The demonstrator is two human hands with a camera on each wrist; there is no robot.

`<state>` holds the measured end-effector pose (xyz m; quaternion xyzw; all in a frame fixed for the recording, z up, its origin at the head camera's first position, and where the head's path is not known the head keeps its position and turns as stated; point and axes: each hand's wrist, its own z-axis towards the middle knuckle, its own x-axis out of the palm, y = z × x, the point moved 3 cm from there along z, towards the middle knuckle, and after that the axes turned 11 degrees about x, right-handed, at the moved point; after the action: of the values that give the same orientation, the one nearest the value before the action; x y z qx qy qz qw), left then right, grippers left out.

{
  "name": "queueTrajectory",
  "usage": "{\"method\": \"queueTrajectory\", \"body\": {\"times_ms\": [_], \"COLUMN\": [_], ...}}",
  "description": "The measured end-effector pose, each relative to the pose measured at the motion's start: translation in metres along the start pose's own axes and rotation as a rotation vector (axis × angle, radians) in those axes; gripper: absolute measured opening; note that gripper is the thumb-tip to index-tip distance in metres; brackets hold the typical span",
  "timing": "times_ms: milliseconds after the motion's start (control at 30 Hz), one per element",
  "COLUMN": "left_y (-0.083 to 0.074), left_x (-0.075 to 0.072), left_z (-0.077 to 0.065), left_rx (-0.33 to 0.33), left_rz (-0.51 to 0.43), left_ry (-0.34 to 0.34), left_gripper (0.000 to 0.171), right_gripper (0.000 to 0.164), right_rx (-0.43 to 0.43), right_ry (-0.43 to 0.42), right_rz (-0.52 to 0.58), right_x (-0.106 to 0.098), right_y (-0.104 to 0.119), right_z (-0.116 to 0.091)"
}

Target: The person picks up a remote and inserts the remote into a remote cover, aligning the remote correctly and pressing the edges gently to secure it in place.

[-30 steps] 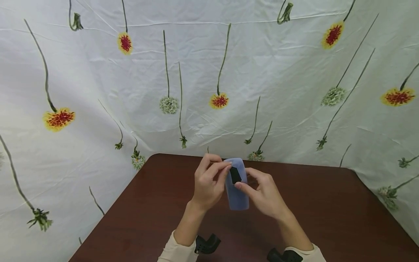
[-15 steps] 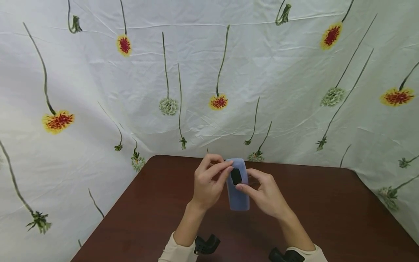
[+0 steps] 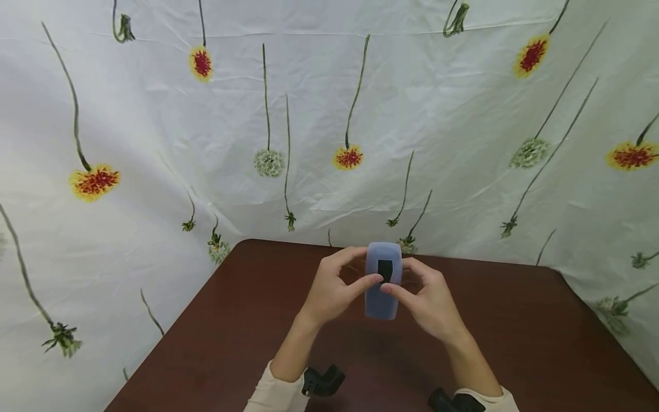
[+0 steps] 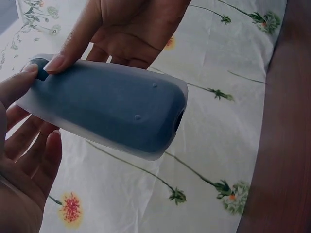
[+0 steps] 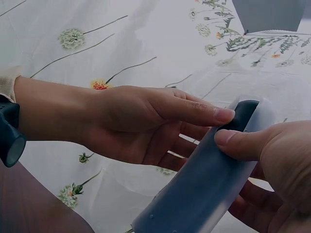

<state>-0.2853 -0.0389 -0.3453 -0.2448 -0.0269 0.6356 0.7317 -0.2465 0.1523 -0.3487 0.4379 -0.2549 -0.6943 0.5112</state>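
A long, rounded blue object in a translucent, frosted cover (image 3: 381,306) is held upright above the table by both hands. A black patch (image 3: 384,266) shows in its upper face. My left hand (image 3: 332,289) grips the left side, fingers behind, its thumb on the black patch. From the right, my right hand (image 3: 432,297) grips it likewise, thumb at the patch's lower edge. In the left wrist view, the cover (image 4: 112,104) has two small bumps and a slot at one end. The right wrist view has both thumbs beside the dark end (image 5: 244,114). Its exact kind cannot be told.
A dark brown table (image 3: 247,326) lies beneath the hands. Behind and beside it hangs a white cloth (image 3: 309,80) printed with flowers. Black wrist devices (image 3: 323,381) sit at both cream sleeves (image 3: 278,395). A grey panel (image 5: 269,14) shows in the right wrist view.
My left hand has gone from pinching near the top of the black patch to gripping the side, thumb on the patch. The covered object has shifted slightly right and up and stands straighter.
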Motion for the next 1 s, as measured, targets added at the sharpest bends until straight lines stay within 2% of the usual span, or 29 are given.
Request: {"method": "queueTrajectory", "body": {"times_ms": [100, 300, 600, 833, 1000], "left_y": [-0.0009, -0.0018, -0.0009, -0.0006, 0.0000], "left_x": [-0.0001, -0.0013, 0.0053, 0.0054, 0.0041], "left_z": [-0.0027, -0.0045, -0.0023, -0.0025, -0.0021], "left_rx": [-0.028, -0.071, -0.126, -0.109, -0.124], "left_rz": [-0.024, -0.071, -0.130, -0.153, -0.135], "left_ry": [0.024, 0.023, 0.037, 0.055, 0.016], "left_gripper": [0.037, 0.036, 0.032, 0.030, 0.029], "right_gripper": [0.031, 0.030, 0.025, 0.024, 0.026], "right_rx": [-0.010, -0.035, -0.008, 0.031, 0.021], "right_ry": [0.002, -0.006, -0.085, -0.002, 0.037], "right_rz": [0.039, 0.126, 0.096, 0.068, 0.054], "right_x": [0.0013, 0.0028, -0.0045, -0.0054, -0.0054], "right_y": [-0.0028, -0.0052, -0.0068, -0.0086, -0.0093], "right_z": [-0.0013, -0.0012, 0.0005, 0.0013, 0.0014]}}
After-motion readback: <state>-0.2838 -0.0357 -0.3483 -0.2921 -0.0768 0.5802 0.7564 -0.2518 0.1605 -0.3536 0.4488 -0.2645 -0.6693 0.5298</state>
